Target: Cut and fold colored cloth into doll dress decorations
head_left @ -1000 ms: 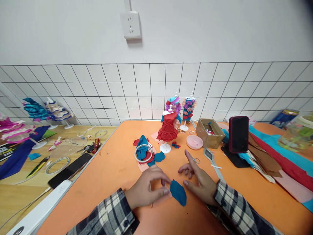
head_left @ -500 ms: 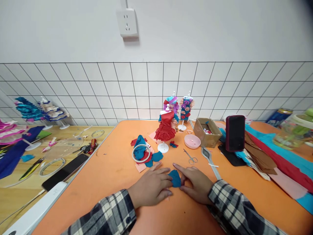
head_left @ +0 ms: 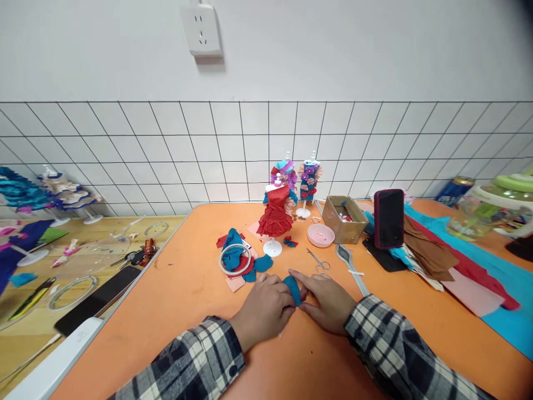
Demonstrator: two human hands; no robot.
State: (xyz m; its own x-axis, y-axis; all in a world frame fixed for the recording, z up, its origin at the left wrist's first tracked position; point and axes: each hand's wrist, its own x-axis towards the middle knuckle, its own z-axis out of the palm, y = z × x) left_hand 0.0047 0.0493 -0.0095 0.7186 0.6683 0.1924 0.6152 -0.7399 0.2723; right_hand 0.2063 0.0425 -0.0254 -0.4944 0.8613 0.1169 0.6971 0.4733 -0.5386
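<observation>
On the orange tabletop (head_left: 179,316), a blue piece (head_left: 293,289) is pinched by the left hand (head_left: 267,304), fingers curled closed, and touched by the right hand (head_left: 327,300), grip unclear, left unattached, while the red dress (head_left: 275,212) is already mounted

White is shown by the upper wall (head_left: 333,50), on which a socket (head_left: 202,32) is mounted, with a soft shadow cast beneath. Below, white tiles (head_left: 233,150) are divided by dark lines. The orange table (head_left: 179,339) is flanked on its left by a wooden table (head_left: 20,339).
</observation>
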